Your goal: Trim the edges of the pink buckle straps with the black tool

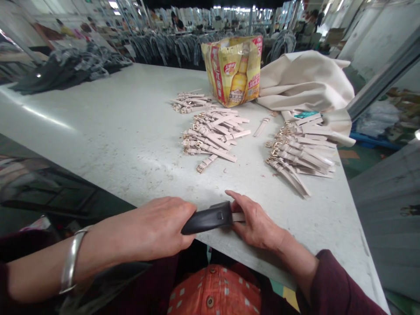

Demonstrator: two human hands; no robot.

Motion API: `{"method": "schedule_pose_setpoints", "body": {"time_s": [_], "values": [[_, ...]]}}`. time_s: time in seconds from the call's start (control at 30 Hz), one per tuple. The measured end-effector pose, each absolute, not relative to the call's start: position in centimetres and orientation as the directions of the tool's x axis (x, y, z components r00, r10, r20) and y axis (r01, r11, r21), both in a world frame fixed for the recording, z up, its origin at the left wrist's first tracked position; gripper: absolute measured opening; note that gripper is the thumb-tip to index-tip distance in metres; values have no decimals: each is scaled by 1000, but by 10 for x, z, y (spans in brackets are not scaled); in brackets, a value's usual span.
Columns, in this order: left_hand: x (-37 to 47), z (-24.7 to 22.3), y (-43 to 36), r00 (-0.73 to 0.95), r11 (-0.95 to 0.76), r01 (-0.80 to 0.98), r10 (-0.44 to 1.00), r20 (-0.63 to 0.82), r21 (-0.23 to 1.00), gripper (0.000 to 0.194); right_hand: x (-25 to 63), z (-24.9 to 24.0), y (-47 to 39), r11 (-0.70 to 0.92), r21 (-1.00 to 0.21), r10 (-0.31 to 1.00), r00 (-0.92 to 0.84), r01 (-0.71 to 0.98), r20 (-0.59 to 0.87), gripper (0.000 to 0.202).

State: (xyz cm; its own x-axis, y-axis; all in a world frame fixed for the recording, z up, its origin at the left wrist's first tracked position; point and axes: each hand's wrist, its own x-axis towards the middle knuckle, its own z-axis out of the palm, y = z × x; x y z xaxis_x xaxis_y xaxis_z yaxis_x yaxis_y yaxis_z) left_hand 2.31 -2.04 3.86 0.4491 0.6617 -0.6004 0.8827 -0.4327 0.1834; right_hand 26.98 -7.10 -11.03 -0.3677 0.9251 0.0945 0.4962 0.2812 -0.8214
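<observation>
Head view shows my left hand (157, 227) clamped on a black curved plastic tool (207, 218), right-hand grip (257, 223) pinching a thin beige leather strap (238, 216). I judge the strap could slip out at the grey bench (114, 131) edge, since little of it is pinched.

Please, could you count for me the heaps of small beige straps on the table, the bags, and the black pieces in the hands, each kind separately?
Heaps of beige straps: 3 (far, middle, right)
Printed yellow bag: 1
Cream cloth bag: 1
Black piece, held by left hand and right hand: 1
Total: 6
</observation>
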Motion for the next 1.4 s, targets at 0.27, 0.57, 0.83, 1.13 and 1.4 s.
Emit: {"method": "schedule_pose_setpoints", "body": {"time_s": [0.27, 0.57, 0.83, 1.13, 1.4], "values": [[22, 50, -2, 417, -497, 865, 638, -648, 67, 22, 272, -117, -69, 279, -860, 919, -379, 428, 109, 82], [49, 53, 1, 426, -508, 858, 620, -659, 77, 13, 274, -115, -67, 266, -854, 910, -408, 448, 70, 86], [17, 22, -12, 409, -348, 912, 731, -547, 217, 19, 274, -114, -68, 285, -831, 915, -394, 478, 87, 82], [-9, 37, -9, 378, -277, 925, 639, -669, 259, 14, 273, -113, -68, 268, -846, 923, -374, 461, 88, 74], [1, 18, -12, 335, -215, 941, 703, -628, 262, 24, 274, -120, -69, 269, -830, 929, -360, 488, 89, 55]]}}
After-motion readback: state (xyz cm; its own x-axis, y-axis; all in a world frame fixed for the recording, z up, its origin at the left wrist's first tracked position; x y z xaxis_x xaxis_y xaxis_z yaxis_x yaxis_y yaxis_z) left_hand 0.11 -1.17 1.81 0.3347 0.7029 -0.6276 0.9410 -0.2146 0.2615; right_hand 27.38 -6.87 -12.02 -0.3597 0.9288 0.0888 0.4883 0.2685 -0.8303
